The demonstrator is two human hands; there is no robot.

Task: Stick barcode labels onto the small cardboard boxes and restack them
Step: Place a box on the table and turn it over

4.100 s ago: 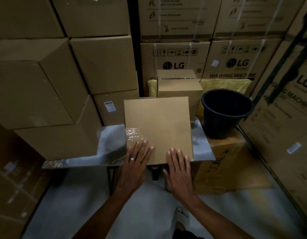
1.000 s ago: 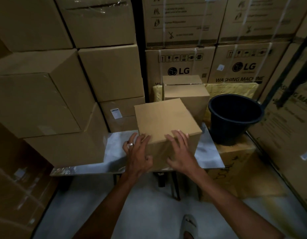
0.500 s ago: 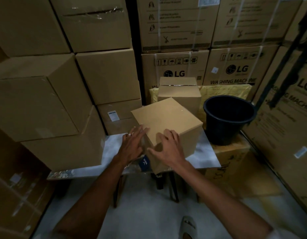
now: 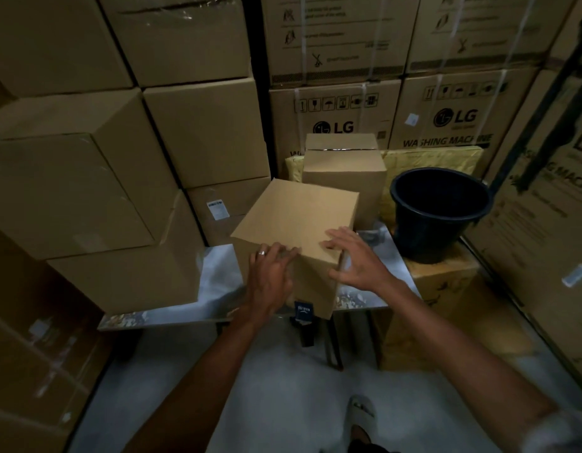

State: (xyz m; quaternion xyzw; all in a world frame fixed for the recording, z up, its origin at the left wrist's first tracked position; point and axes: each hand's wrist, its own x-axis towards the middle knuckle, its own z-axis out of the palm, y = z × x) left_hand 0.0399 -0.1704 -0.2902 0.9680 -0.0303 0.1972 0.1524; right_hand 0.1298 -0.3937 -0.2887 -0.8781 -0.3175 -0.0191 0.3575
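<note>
While both hands, left (image 4: 270, 273) and right (image 4: 355, 259), lie flat-fingered on the cardboard box (image 4: 296, 220) (no label visible), turn it slowly, keeping it on the table (image 4: 217, 266).

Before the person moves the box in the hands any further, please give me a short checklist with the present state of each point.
1. Left hand on the small box: ok, on its near corner.
2. Right hand on box: ok, fingers spread over top edge.
3. Box flat on table: not ok, turned, a corner overhangs the front edge.
4. Label on box: cannot tell.
5. Black bucket apart: ok.
6. Second box behind: ok, upright.
</note>
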